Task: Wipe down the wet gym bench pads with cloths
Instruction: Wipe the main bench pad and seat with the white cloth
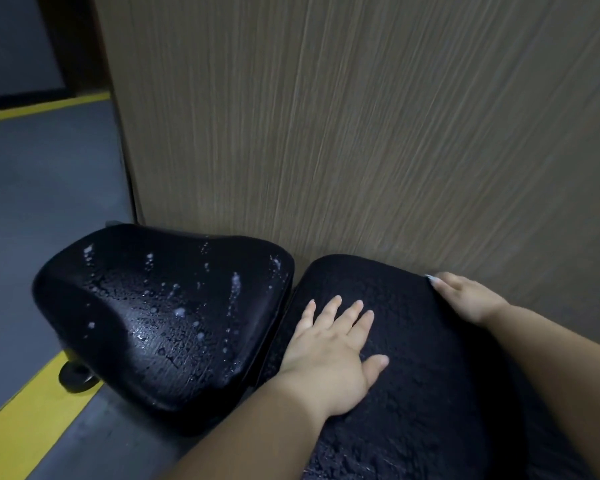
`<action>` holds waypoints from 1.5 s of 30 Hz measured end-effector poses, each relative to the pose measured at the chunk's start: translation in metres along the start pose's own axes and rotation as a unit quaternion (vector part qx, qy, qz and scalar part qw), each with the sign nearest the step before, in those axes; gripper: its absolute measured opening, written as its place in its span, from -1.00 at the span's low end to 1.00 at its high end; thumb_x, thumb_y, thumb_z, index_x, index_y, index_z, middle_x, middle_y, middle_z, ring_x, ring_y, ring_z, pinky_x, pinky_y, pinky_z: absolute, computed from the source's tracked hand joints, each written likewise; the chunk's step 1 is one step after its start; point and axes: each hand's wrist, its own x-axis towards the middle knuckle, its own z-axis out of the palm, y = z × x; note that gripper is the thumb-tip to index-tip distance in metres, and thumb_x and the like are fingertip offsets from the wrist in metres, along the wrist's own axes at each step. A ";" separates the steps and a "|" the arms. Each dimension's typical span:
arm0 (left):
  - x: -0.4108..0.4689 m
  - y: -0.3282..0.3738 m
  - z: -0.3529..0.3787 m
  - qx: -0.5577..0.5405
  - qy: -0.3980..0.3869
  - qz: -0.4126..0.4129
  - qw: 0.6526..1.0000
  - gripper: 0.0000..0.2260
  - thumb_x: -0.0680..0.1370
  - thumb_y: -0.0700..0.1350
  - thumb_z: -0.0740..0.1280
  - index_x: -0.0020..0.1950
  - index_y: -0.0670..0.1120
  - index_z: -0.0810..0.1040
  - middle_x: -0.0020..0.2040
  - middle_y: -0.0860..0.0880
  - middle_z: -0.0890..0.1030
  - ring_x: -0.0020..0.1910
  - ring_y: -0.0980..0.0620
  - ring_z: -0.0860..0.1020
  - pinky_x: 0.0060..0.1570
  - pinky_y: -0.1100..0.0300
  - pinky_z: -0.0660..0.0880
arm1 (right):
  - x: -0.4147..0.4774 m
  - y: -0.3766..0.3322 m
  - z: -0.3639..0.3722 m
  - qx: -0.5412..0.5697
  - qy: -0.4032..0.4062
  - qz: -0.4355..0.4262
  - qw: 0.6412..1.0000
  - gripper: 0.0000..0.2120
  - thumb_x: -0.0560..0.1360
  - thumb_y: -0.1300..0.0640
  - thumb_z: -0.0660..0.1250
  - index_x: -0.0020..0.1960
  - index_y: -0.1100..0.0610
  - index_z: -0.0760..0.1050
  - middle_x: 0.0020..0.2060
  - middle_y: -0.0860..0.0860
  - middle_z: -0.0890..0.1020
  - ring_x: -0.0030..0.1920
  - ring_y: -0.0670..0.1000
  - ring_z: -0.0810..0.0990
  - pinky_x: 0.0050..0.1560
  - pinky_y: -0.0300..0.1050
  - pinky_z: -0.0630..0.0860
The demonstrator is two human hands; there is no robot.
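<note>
Two black bench pads lie side by side against a wooden wall. The left seat pad point(160, 317) is wet, with droplets and white foam specks across its top. A dark, rough-textured cloth point(413, 358) is spread over the right pad. My left hand point(333, 351) presses flat on the cloth, fingers straight and spread, near the gap between the pads. My right hand point(468, 299) is at the cloth's far right edge by the wall. Its fingers curl over that edge and are mostly hidden.
A wood-grain wall panel point(361, 133) rises directly behind both pads. Grey floor point(32, 202) with yellow stripes point(25, 403) lies to the left. A black bench foot point(75, 377) sticks out below the left pad.
</note>
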 end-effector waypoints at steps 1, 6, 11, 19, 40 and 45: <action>0.000 0.000 0.000 0.001 0.000 0.001 1.000 -0.41 0.63 0.27 -0.11 0.59 0.08 -0.18 0.58 0.13 -0.21 0.54 0.04 -0.32 0.47 -0.05 -0.38 | -0.002 0.011 -0.002 0.002 0.002 0.010 1.000 -0.06 0.25 -0.63 -0.23 0.30 -0.07 0.41 0.27 -0.05 0.47 0.32 0.05 0.40 0.37 0.04 0.27; -0.004 -0.001 -0.001 0.001 -0.005 0.005 1.000 -0.41 0.64 0.26 -0.11 0.59 0.07 -0.19 0.59 0.13 -0.21 0.54 0.04 -0.32 0.47 -0.04 -0.38 | 0.009 0.013 0.003 -0.016 -0.001 0.058 0.998 -0.49 0.62 -0.21 -0.07 0.40 0.05 0.35 0.41 0.09 0.39 0.40 0.13 0.33 0.40 0.06 0.23; -0.005 -0.003 -0.003 0.002 -0.013 0.003 1.000 -0.41 0.63 0.27 -0.10 0.59 0.08 -0.18 0.58 0.13 -0.21 0.54 0.05 -0.32 0.47 -0.04 -0.37 | 0.018 -0.049 0.011 -0.054 0.005 0.005 0.999 -0.50 0.65 -0.16 -0.09 0.43 0.08 0.30 0.44 0.11 0.34 0.43 0.15 0.30 0.40 0.02 0.21; 0.000 -0.006 0.000 -0.006 -0.005 0.009 1.000 -0.40 0.63 0.27 -0.09 0.60 0.07 -0.15 0.59 0.13 -0.19 0.54 0.03 -0.32 0.46 -0.04 -0.39 | 0.031 -0.155 0.030 -0.091 0.001 -0.131 0.987 -0.54 0.65 -0.13 -0.09 0.35 0.07 0.37 0.37 0.08 0.41 0.37 0.15 0.35 0.31 0.05 0.27; -0.010 -0.012 -0.001 -0.013 0.007 0.012 1.000 -0.41 0.64 0.26 -0.08 0.60 0.06 -0.15 0.59 0.13 -0.19 0.53 0.06 -0.32 0.46 -0.02 -0.39 | 0.042 -0.106 0.017 -0.026 -0.039 -0.055 0.997 -0.53 0.68 -0.05 -0.11 0.46 0.12 0.30 0.43 0.13 0.37 0.42 0.12 0.32 0.39 -0.01 0.20; -0.008 -0.012 0.001 -0.010 0.010 0.013 1.000 -0.41 0.64 0.25 -0.09 0.60 0.06 -0.15 0.59 0.13 -0.19 0.53 0.04 -0.33 0.46 -0.04 -0.39 | 0.042 -0.140 0.023 -0.058 -0.030 -0.091 0.994 -0.57 0.67 -0.04 -0.08 0.38 0.10 0.37 0.39 0.10 0.41 0.38 0.12 0.36 0.39 0.02 0.23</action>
